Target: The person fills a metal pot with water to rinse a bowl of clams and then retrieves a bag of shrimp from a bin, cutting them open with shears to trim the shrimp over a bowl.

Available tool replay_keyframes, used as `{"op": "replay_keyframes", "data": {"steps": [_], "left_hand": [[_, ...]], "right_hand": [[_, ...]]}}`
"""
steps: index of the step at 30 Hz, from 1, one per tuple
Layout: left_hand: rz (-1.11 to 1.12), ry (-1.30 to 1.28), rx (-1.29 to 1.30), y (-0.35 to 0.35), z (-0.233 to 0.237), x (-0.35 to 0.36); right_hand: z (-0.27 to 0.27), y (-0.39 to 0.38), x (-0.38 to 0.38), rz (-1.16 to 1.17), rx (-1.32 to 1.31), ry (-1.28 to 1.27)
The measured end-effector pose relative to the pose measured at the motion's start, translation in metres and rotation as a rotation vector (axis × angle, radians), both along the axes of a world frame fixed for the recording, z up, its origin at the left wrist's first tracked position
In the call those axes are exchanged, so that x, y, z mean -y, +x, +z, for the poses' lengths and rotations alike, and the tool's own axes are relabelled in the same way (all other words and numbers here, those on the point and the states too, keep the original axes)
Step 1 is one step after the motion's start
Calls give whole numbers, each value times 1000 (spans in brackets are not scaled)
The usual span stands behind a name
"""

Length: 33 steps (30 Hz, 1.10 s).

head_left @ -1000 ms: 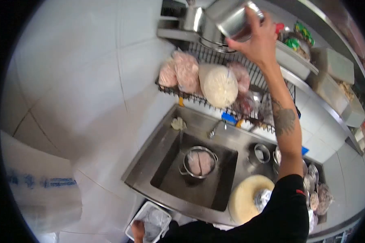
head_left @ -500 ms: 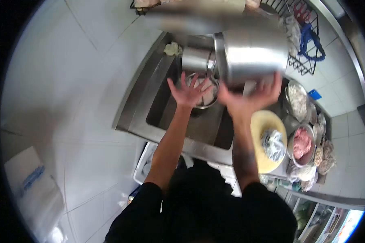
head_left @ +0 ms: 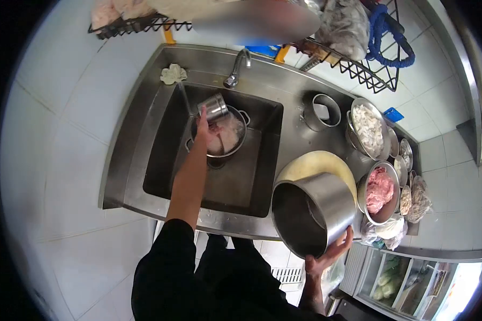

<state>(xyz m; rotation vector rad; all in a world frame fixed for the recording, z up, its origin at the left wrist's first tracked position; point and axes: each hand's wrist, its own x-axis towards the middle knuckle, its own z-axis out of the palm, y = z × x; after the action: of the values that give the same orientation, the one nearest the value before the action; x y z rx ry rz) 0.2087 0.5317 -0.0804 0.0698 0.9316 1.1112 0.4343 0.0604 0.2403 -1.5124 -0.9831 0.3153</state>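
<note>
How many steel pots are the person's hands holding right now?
2. The small pot is in the left hand, over the two-handled pot in the sink; the large pot is in the right hand, tilted, partly hiding the yellow board.

Open basin floor [head_left: 235,184] beside the handled pot [head_left: 235,151], faucet [head_left: 237,68] behind

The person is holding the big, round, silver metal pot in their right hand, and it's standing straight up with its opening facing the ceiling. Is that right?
Not quite: the big, round, silver metal pot isn't straight up. The head view shows it tipped over, with its opening turned sideways toward the grey metal sink. The right hand does hold it.
</note>
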Motion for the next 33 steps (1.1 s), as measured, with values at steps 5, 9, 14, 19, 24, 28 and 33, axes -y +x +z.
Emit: {"op": "replay_keyframes", "data": {"steps": [5,9,14,19,24,28,33], "left_hand": [[-88,72,-75,19,18,-42],[184,29,-148,35,34,-32],[441,172,-328,52,64,15],[687,594,-849,-5,123,117],[972,886,-738,-96,302,178],[1365,1252,-839,-140,505,171],[953,1808,-1609,-180,706,85]], "right_hand": [[-9,20,9,-55,18,-8],[-15,23,-4,1,-112,83],[-13,45,7,32,49,123],[-35,81,20,36,428,106],[-16,72,-7,-39,522,1],[-10,59,-30,35,494,-9],[-3,17,-56,125,-30,18]]}}
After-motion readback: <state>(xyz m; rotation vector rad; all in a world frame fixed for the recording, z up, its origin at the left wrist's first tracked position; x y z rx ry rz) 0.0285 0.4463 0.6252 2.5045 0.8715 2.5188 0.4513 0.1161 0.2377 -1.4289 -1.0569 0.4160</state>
